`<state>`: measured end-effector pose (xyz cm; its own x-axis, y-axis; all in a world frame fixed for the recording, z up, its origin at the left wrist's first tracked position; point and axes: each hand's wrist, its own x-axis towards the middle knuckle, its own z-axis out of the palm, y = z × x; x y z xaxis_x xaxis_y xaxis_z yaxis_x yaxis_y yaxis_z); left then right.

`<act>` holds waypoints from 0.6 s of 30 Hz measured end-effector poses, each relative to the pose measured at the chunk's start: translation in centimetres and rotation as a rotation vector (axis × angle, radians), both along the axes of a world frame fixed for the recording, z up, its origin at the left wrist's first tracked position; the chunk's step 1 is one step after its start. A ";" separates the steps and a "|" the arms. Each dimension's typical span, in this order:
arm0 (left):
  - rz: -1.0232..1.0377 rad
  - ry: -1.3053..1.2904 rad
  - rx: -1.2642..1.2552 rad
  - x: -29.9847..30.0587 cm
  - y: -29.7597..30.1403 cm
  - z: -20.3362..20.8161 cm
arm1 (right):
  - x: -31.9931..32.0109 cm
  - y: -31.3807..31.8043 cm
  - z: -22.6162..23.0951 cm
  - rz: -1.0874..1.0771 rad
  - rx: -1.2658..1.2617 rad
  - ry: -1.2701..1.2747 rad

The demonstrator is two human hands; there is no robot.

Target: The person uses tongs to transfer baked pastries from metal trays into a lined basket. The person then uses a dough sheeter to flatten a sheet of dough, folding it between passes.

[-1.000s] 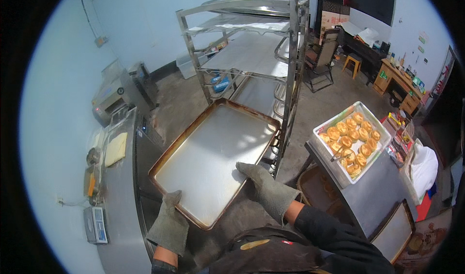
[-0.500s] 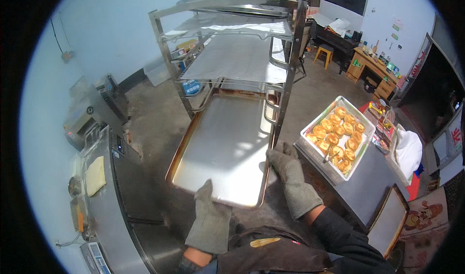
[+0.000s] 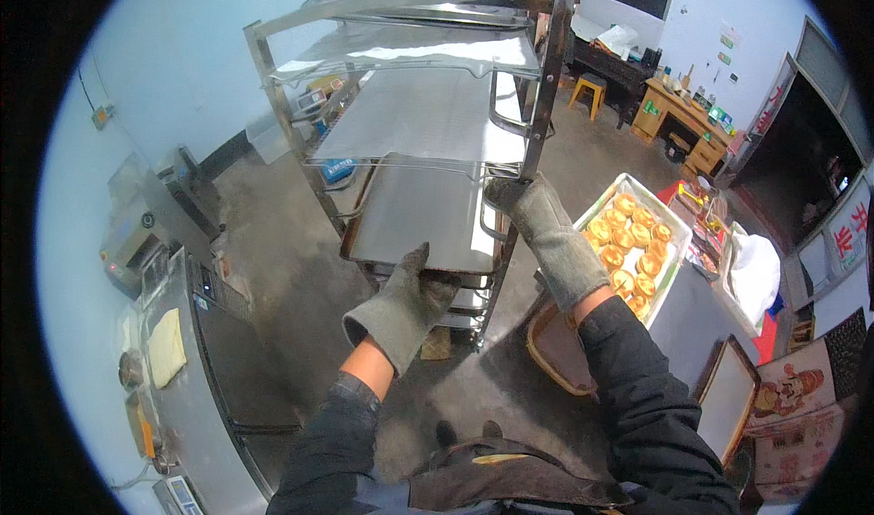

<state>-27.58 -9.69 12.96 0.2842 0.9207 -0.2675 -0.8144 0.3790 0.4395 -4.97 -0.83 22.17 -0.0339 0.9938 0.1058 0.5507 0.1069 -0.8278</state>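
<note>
A metal baking tray [image 3: 423,214] with a browned rim lies most of the way inside a steel rack [image 3: 401,10], below its wire shelves. My left hand [image 3: 403,305], in a thick grey-green glove, grips the tray's near edge, thumb on top and fingers beneath. My right hand [image 3: 546,237], gloved the same way, is closed around the rack's right front upright, beside the tray's right side. Its fingertips are partly hidden. White sheets [image 3: 414,119] cover the wire shelves above the tray.
On the right, a white crate [image 3: 672,269] of golden round pastries [image 3: 628,233] stands on a grey table [image 3: 683,333]. Another tray [image 3: 731,397] leans at its end; a brown-rimmed tray [image 3: 555,351] sits low under my right forearm. A metal counter [image 3: 196,378] runs along the left.
The tray has slid away from me, deeper into the rack. My left hand moved forward with its near edge. My right hand went from the tray's right side to the rack's upright.
</note>
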 end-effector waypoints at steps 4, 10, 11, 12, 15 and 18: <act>-0.082 -0.015 0.003 0.1 0.0 -0.3 | 0.0 -3.4 0.3 0.056 -0.001 0.141; -0.179 -0.089 -0.016 1.8 -3.3 -1.1 | 1.7 -10.9 -0.2 0.167 -0.116 0.513; -0.187 -0.098 -0.018 2.1 -4.2 -1.3 | 2.2 -12.1 -0.1 0.146 -0.110 0.492; -0.191 -0.107 -0.024 2.3 -5.2 -1.6 | 2.8 -13.4 0.0 0.152 -0.086 0.500; -0.204 -0.108 -0.055 1.7 -8.9 -2.8 | 4.1 -16.3 -0.3 -0.011 -0.166 0.599; -0.223 -0.025 -0.153 -1.9 -14.2 -4.0 | 5.7 -17.4 -0.9 -0.025 -0.080 0.318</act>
